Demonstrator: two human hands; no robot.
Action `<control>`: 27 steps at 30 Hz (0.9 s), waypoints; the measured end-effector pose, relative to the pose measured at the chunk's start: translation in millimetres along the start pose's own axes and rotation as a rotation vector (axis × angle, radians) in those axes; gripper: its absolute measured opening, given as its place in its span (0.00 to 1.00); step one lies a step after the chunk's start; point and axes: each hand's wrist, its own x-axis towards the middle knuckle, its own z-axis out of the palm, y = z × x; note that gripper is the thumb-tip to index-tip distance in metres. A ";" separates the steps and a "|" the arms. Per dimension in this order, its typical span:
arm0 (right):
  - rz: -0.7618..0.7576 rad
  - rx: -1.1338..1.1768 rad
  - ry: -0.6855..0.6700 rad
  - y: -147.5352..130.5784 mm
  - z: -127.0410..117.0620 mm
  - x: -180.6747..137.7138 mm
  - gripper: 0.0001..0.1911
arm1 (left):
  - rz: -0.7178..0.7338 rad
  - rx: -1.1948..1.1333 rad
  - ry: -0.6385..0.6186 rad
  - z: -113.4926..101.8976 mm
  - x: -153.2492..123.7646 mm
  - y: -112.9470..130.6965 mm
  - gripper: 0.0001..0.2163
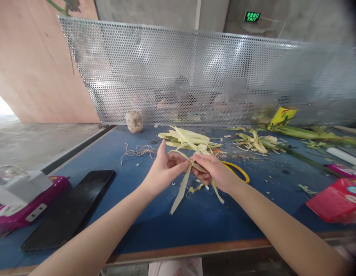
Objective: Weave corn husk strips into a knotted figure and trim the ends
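Observation:
My left hand [163, 168] and my right hand [212, 170] meet above the blue table [195, 218]. Both pinch a small bundle of pale green leaf strips [182, 184], whose loose ends hang down toward the table. The left forefinger sticks up while the thumb presses on the strips. My right hand's fingers are curled round the folded part. Just behind the hands lies a pile of leaf strips [189, 140].
A yellow-handled tool [238, 170] lies right of my right hand. A ball of twine [134, 121] and loose twine [137, 150] sit at the back left. A black phone [70, 209] and a pink device [25, 209] lie left. Red packets [337, 199] are right. Behind stands a perforated metal screen [195, 73].

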 end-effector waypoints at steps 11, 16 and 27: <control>-0.176 -0.369 0.036 -7.0 -0.8 -3.1 0.07 | -0.019 0.236 -0.111 -1.8 -2.2 3.3 0.50; -0.147 -0.280 0.007 -4.4 -3.3 -0.9 0.08 | -0.135 0.128 -0.190 -3.8 -2.9 7.2 0.52; -0.126 -0.091 -0.073 -2.4 -5.8 0.6 0.16 | 0.002 0.300 -0.099 -3.0 -5.6 4.2 0.53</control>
